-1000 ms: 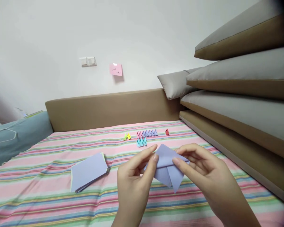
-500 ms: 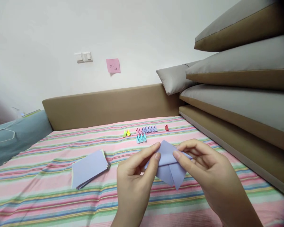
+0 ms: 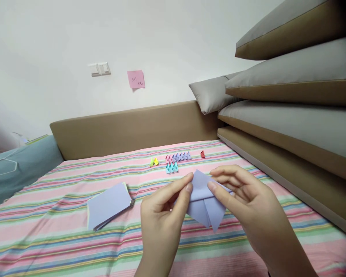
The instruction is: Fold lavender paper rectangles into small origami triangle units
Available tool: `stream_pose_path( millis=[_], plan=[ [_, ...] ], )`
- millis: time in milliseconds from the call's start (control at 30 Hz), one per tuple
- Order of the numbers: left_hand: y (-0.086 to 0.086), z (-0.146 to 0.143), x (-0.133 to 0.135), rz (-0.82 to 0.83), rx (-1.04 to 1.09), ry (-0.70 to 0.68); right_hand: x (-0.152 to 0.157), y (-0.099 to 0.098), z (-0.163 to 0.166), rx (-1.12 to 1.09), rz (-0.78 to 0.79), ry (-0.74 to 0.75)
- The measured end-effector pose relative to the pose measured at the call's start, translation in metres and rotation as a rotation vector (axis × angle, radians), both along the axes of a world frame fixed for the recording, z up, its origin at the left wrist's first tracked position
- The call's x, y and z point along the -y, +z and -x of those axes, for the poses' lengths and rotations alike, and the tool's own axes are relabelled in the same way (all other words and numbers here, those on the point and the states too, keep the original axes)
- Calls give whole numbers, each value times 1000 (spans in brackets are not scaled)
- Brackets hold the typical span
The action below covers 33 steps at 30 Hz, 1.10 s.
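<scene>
A partly folded lavender sheet of origami paper (image 3: 201, 187) is held up in front of me, with a point at its top, a crease band across the middle and two flaps hanging below. My left hand (image 3: 165, 219) pinches its left side between thumb and forefinger. On the right side, my right hand (image 3: 245, 202) presses its thumb on the front of the paper, its other fingers curled behind. To the left lies a stack of lavender paper sheets (image 3: 109, 206) on the striped cloth. Small folded blue paper pieces (image 3: 172, 167) stand beyond my hands.
Behind the blue ones stands a row of pink and purple folded pieces (image 3: 178, 156), with yellow-green pieces (image 3: 153, 162) left and a red piece (image 3: 202, 154) right. Stacked grey-brown cushions (image 3: 288, 115) rise at the right. A brown backrest (image 3: 127, 129) runs along the wall.
Both hands and the lavender paper have shifted very slightly left. The right fingertips have lifted a little behind the paper's edge. The camera view has moved slightly.
</scene>
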<state>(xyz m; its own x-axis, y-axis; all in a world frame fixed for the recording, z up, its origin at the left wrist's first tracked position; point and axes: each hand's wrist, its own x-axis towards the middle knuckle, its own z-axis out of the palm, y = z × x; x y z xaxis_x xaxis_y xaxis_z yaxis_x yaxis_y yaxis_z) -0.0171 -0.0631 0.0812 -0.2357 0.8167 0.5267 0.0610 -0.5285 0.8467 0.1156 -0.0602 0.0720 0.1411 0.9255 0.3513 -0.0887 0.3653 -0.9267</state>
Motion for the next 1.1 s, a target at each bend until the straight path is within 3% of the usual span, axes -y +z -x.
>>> stream_pose_path(
  millis=[200,500,800,967,1033,1100],
  plan=[
    [-1,3,-1,-4,-49,-8,-1,1,-1,12,12,22],
    [-4,7,-4,-29,-299,-154,-3,3,-11,182,44,158],
    [-7,2,-4,86,-166,-226,-3,2,-12,175,56,113],
    [-9,-2,-4,52,-141,-176,-2,4,-11,194,57,158],
    [-8,-2,-5,53,-145,-159,1,4,-12,224,38,122],
    [-7,-1,-5,76,-114,-131,3,1,-15,269,-39,-31]
  ],
)
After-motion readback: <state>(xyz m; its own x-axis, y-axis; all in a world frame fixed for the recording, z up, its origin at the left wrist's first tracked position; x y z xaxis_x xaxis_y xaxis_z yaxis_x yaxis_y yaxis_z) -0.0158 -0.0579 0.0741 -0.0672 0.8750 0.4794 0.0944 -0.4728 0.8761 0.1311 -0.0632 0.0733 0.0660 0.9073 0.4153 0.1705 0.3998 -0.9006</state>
